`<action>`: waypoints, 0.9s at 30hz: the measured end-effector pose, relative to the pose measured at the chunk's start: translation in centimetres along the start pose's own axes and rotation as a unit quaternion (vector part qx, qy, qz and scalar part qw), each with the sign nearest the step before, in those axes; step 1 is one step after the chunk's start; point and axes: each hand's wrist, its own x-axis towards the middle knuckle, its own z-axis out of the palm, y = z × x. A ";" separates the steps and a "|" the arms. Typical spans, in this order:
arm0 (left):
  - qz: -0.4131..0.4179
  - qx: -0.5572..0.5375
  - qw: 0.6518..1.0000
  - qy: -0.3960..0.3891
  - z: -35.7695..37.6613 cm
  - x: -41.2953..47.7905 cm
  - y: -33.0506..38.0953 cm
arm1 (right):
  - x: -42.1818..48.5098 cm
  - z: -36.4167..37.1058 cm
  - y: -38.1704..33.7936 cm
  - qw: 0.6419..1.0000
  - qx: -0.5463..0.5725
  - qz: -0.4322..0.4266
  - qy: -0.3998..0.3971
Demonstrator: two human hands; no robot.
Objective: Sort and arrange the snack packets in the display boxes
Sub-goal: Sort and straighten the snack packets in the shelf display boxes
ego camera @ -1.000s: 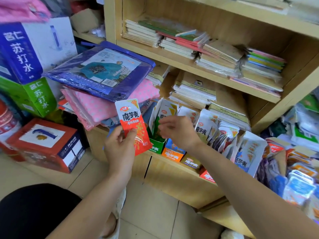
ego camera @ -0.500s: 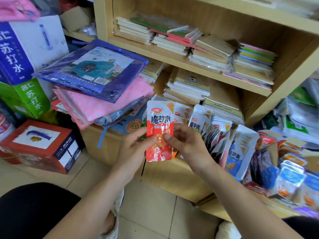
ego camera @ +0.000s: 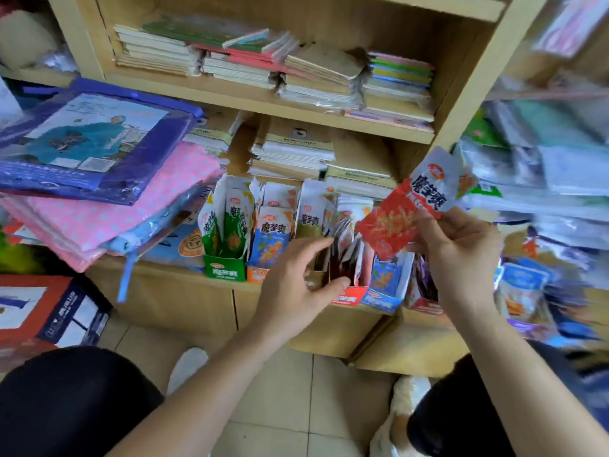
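Red packet (ego camera: 400, 214) hung over the boxes (ego camera: 225, 273).
I saw right hand (ego camera: 461, 249) pinching it, left hand (ego camera: 293, 282) with straight fingers (ego camera: 313, 246) among packets (ego camera: 346, 255) in the red box (ego camera: 346, 296).

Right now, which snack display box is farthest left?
The green cardboard display box, holding green-and-white packets; orange box, red box and blue box stand to its right.

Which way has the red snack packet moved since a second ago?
Yes, rightward: the red packet was left of the green display box and now is well right of it, in the right hand.
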 end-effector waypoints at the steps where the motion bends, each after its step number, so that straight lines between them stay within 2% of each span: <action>1: 0.023 0.030 0.999 -0.010 0.9 0.4 0.1 | 0.1 -0.3 0.9 1.000 -0.027 -0.005 0.011; 4: 0.013 0.056 0.997 -0.047 3.1 1.5 -0.3 | -0.5 -0.3 3.2 0.991 -0.125 -0.036 0.027; 6: 0.009 0.033 0.999 -0.033 4.2 2.1 -1.4 | -1.5 0.4 4.8 0.985 -0.171 -0.040 0.000; 11: -0.017 0.024 0.999 0.045 5.0 2.6 -2.3 | -3.8 2.2 7.4 0.955 -0.200 -0.008 -0.217; 13: -0.018 -0.001 0.999 0.042 5.0 2.5 -2.0 | -3.6 1.8 7.7 0.958 -0.193 0.027 -0.209; 15: -0.037 -0.054 0.998 0.002 4.5 2.7 -1.5 | -3.3 1.4 7.3 0.968 -0.171 0.024 -0.182; 17: -0.067 -0.091 0.992 -0.061 3.4 3.5 -1.1 | -3.1 1.2 7.0 0.970 -0.160 -0.022 -0.183; 20: -0.090 -0.048 0.986 -0.130 1.3 5.6 -0.7 | -2.6 1.6 6.8 0.943 -0.189 -0.117 -0.246; 24: -0.051 0.048 0.993 -0.095 -0.8 9.3 -0.5 | -1.3 3.1 7.0 0.882 -0.315 -0.237 -0.259; 27: 0.034 0.167 0.983 -0.074 -1.5 12.3 -1.0 | 0.3 4.1 7.6 0.854 -0.352 -0.267 -0.277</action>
